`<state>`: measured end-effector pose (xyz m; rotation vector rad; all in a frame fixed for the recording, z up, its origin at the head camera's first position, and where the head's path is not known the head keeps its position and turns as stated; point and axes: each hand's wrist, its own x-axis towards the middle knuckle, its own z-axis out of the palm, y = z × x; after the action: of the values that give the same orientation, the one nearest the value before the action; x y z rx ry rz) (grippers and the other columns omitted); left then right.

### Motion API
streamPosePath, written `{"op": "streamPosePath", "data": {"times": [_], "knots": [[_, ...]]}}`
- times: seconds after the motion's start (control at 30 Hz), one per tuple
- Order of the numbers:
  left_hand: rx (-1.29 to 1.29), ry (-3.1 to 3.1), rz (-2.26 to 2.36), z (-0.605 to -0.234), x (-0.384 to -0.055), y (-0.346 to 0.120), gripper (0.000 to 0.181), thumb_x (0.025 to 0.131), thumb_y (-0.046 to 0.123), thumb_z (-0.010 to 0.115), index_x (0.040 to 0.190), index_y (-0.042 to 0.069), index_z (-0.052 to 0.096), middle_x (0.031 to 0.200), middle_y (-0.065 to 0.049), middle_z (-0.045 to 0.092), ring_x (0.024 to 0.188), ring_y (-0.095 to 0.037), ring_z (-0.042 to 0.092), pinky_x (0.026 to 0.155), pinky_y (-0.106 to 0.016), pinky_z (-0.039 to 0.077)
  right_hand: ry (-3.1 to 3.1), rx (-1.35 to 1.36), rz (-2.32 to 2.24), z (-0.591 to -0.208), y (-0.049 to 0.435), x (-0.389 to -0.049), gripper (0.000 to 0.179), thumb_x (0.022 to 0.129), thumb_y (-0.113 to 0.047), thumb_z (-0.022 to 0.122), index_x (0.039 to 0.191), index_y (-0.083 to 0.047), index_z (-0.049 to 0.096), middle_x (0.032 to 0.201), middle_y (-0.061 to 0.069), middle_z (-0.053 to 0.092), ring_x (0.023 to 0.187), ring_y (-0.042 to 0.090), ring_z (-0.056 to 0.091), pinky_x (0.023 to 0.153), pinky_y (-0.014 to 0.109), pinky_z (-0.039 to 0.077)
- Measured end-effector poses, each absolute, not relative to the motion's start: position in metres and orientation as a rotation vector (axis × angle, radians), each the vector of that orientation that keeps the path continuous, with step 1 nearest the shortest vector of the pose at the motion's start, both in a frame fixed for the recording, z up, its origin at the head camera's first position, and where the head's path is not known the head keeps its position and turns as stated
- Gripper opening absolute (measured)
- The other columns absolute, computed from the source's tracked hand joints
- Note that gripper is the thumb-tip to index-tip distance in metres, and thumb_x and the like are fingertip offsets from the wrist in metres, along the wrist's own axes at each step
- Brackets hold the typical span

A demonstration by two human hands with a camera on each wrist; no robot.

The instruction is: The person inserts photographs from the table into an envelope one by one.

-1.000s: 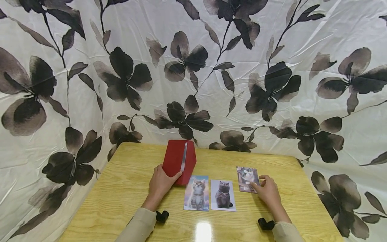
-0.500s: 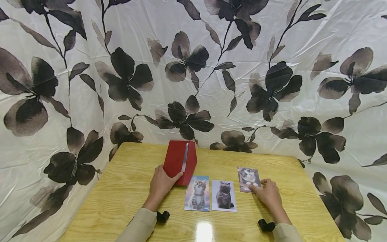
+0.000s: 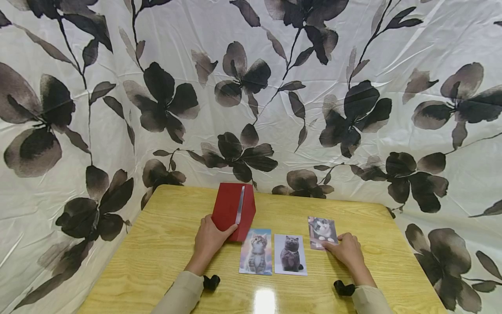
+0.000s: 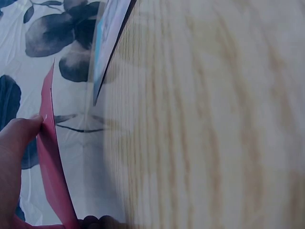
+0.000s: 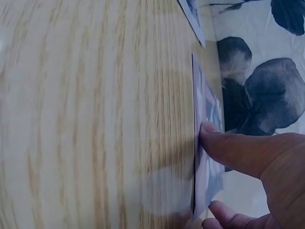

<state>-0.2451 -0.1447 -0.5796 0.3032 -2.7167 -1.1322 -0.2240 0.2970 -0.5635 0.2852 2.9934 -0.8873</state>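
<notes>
A red envelope (image 3: 231, 209) with a pale strip along its flap is held by my left hand (image 3: 211, 237). The left thumb lies on its face near the lower edge, and the other fingers go behind it; the left wrist view shows the envelope (image 4: 51, 157) raised off the wood. My right hand (image 3: 347, 250) pinches a cat photo card (image 3: 321, 229) by its lower right part, thumb on the picture and fingers at the edge in the right wrist view. Between the hands lie a kitten card (image 3: 256, 253) on a pastel background and a grey cat card (image 3: 290, 255) on white.
The yellow wood-grain table (image 3: 176, 279) carries all the cards. Behind it hangs a white cloth (image 3: 298, 131) printed with dark flowers, close along the back edge. A bright light reflection shows near the front middle of the table.
My right thumb has slid down the cat photo card toward its lower edge, and the card has barely shifted. The left hand and envelope stay in place.
</notes>
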Motion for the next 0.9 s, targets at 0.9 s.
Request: {"op": "streamPosePath", "data": {"times": [0.9], "knots": [[0.304,-2.725,-1.136,-0.5773,-0.2436,-0.1445,0.099,0.083,0.061,0.086,0.141,-0.009,0.048,0.124,-0.024,0.059,0.102,-0.038,0.066,0.089,-0.056,0.058,2.93,0.359,-1.091,-0.5638,0.2974,-0.2224,0.047,0.099,-0.018,0.071,0.132,0.013,0.06,0.11,0.029,0.072,0.101,0.042,0.07,0.088,0.056,0.054]]}}
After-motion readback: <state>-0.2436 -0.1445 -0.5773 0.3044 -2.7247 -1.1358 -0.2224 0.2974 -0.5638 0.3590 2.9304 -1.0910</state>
